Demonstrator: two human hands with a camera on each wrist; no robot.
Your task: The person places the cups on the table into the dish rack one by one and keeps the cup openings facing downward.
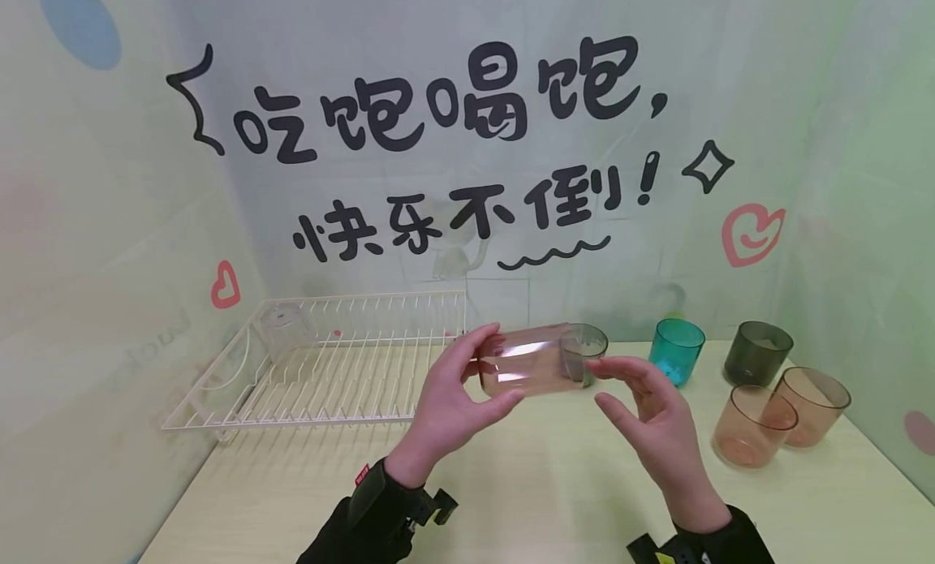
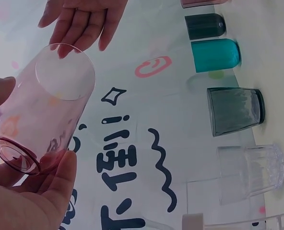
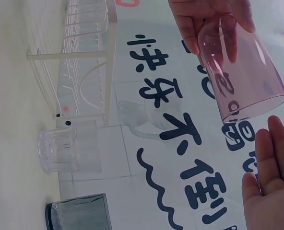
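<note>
My left hand (image 1: 453, 398) grips a transparent pink glass (image 1: 526, 361) by its base end, thumb on one side and fingers on the other. The glass is held sideways above the table, its mouth towards the right. In the left wrist view, the thick base of the pink glass (image 2: 17, 155) sits between thumb and fingers. My right hand (image 1: 657, 426) hovers by the rim with fingers extended and nothing in its grasp. The right wrist view has those fingertips just off the rim of the pink glass (image 3: 242, 72); whether they touch cannot be told.
A white wire dish rack (image 1: 314, 422) stands at left with a clear glass (image 1: 285, 329) in it. Behind the pink glass are a grey glass (image 2: 235, 111) and a clear glass (image 2: 252, 173). At right stand teal (image 1: 677, 353), dark grey (image 1: 758, 355) and two orange-pink glasses (image 1: 752, 434).
</note>
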